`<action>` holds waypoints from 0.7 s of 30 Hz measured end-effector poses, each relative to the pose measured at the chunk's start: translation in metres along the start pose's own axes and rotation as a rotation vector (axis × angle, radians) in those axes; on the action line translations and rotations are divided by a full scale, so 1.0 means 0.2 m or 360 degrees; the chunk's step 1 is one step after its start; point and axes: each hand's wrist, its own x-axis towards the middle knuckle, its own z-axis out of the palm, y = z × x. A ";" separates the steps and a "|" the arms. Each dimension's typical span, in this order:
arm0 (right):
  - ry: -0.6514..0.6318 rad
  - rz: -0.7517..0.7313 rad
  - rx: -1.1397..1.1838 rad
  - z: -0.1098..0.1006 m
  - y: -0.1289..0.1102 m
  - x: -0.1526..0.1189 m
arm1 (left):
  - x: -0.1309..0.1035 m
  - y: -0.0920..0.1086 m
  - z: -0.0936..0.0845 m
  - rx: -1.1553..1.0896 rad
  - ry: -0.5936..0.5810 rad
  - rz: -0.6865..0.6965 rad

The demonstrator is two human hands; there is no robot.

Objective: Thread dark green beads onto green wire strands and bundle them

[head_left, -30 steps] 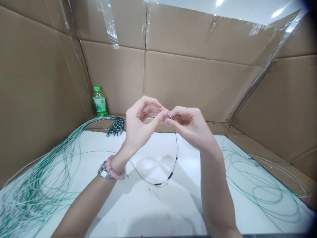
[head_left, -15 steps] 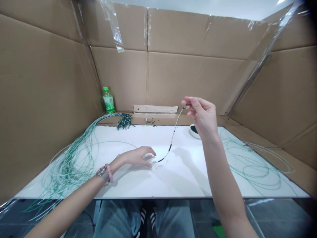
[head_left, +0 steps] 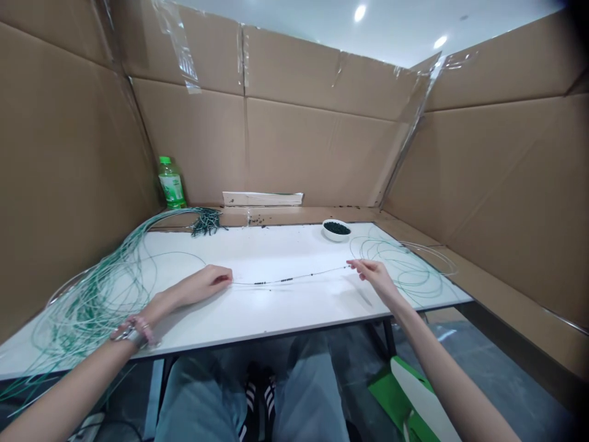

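A thin pale line strung with small dark beads (head_left: 286, 280) stretches almost straight over the white table (head_left: 257, 319). My left hand (head_left: 212, 280) pinches it at the left, wearing a watch and a pink bead bracelet on the wrist. At the other end my right hand (head_left: 370, 271) grips the line between thumb and fingertips. Several beads sit in short groups between the hands, with a single one nearer the right. Behind my right hand stands a white bowl (head_left: 336, 231) of dark beads. Loose green line (head_left: 396, 264) lies in coils beside that hand.
A big tangle of green and white lines (head_left: 87, 301) covers the table's left, its dark beaded ends (head_left: 206, 221) bunched at the back. A green bottle (head_left: 172, 184) stands in the back left corner. Cardboard walls (head_left: 313, 147) enclose the table. Below right is a green-and-white box (head_left: 409, 393).
My right hand has come down from its raised position, and my left hand has closed on the line. The drooping line is now nearly straight. My view has turned to the right.
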 end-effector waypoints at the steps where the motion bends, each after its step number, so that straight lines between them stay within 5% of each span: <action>1: -0.0064 0.0019 -0.0104 0.01 0.03 -0.03 | -0.01 -0.01 0.00 0.0011 0.0010 -0.0015; 7: -0.0224 0.0004 -0.0622 -0.03 0.09 -0.09 | -0.01 -0.04 0.03 0.0033 0.0030 -0.0035; 12: 0.0082 -0.0247 -0.0881 0.00 -0.14 -0.11 | -0.02 -0.02 0.03 0.0017 0.0047 -0.0017; 14: 0.0037 -0.0479 -0.0886 0.16 -0.29 -0.13 | -0.02 -0.02 0.03 0.0011 0.0047 -0.0011; 17: -0.0358 -0.0835 -0.0884 0.52 -0.48 -0.13 | -0.02 -0.03 0.03 0.0013 0.0044 -0.0007; 21: -0.0725 -0.1015 -0.1043 0.93 -0.54 -0.06 | -0.01 -0.03 0.04 0.0034 0.0050 0.0004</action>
